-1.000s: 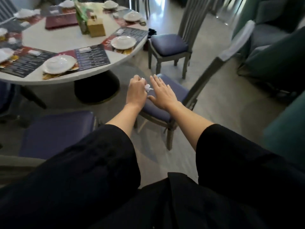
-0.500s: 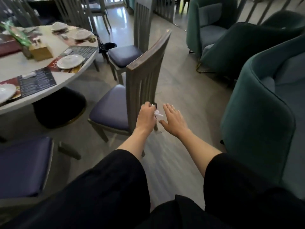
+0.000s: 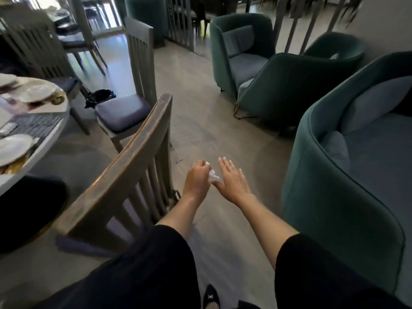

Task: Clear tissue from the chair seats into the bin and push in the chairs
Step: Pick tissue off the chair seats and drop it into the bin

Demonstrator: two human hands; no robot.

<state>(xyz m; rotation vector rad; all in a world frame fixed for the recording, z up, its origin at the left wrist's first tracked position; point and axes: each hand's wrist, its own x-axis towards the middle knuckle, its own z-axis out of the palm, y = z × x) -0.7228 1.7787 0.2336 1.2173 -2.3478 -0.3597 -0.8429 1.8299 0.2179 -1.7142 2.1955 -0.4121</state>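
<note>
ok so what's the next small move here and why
Probably carry the tissue forward and left toward the black bin. The left hand pinches the tissue, the right hand is open and holds nothing, and the bin stands on the floor past the near chair, beside the far chair.

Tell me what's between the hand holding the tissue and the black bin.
Head view: the near chair's back and the far chair's seat stand between the left hand, gripping the tissue, and the bin.
</note>
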